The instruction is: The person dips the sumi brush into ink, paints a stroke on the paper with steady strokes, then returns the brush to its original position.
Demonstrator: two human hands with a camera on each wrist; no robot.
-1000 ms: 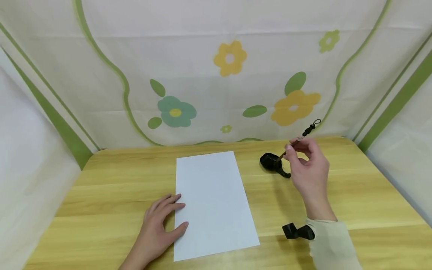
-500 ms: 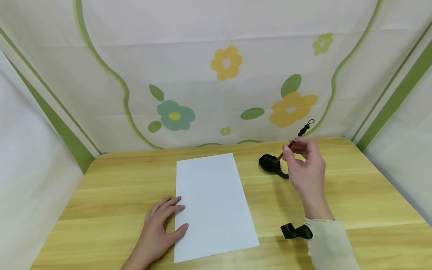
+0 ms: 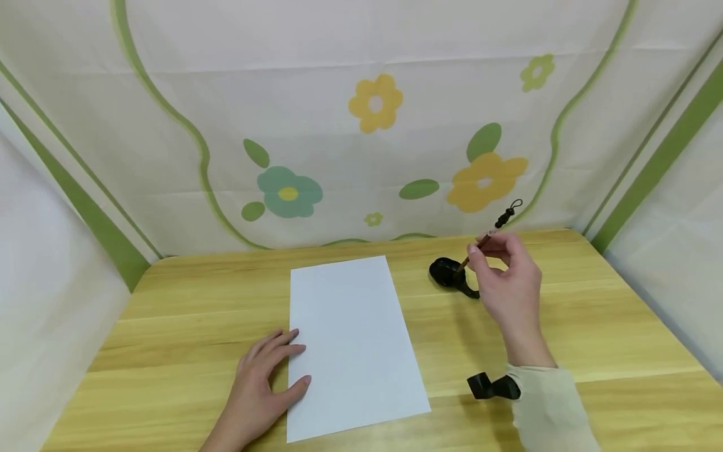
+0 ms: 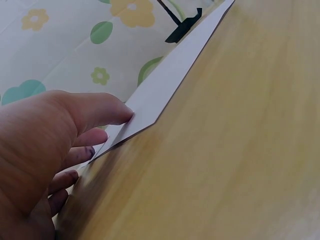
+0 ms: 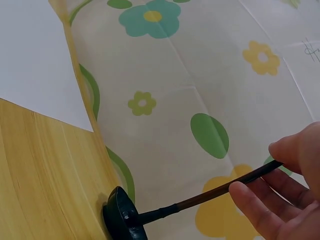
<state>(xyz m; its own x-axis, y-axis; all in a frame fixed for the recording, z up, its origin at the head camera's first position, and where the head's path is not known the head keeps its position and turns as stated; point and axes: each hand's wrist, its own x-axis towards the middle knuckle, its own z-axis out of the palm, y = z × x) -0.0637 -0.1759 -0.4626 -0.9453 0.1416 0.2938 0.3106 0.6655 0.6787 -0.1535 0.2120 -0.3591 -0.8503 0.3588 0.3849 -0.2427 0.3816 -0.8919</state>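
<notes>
My right hand (image 3: 511, 276) pinches the shaft of a calligraphy brush (image 5: 205, 196) between thumb and fingers. The brush slants down to the left, its tip inside a small black ink dish (image 3: 445, 272) that has a curved handle. A hanging loop tops the brush's upper end. On the left edge of a blank white sheet of paper (image 3: 353, 345) rests my left hand (image 3: 262, 380), fingers spread and thumb on the sheet. Dark smudges mark some of its fingertips (image 4: 90, 152) in the left wrist view.
A wooden table (image 3: 186, 326) carries everything. Behind it hangs a white curtain (image 3: 327, 81) printed with flowers and leaves, with more cloth at both sides. A black wrist mount (image 3: 493, 386) sticks out from the right sleeve (image 3: 550, 402).
The head view has shifted slightly, so the scene sits a little further left. The brush tip stays in the dish, and both hands keep nearly the same pose.
</notes>
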